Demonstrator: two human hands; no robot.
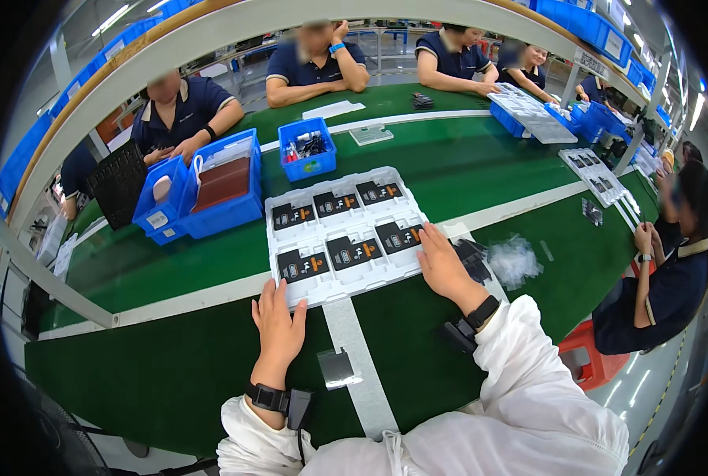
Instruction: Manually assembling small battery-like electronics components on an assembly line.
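Observation:
A white molded plastic tray (pixel 335 294) lies in front of me on the green bench, partly over the conveyor. Its compartments hold several flat black battery packs (pixel 355 251) with orange and white print, in two rows. With fingers extended, my left hand (pixel 279 321) holds the tray's near left corner. The right edge is held by my right hand (pixel 447 266), its fingers along the rim. Dark wristbands with small boxes sit on both wrists. Between my forearms, a small black sheet with a clear film edge (pixel 336 369) lies on the bench.
Beside my right hand lie black pieces (pixel 471 260) and a heap of clear film scraps (pixel 514 262). Blue bins (pixel 221 186) and a smaller parts bin (pixel 307 151) stand beyond the tray. Co-workers sit across and at right. A shelf frame (pixel 57 274) borders the left.

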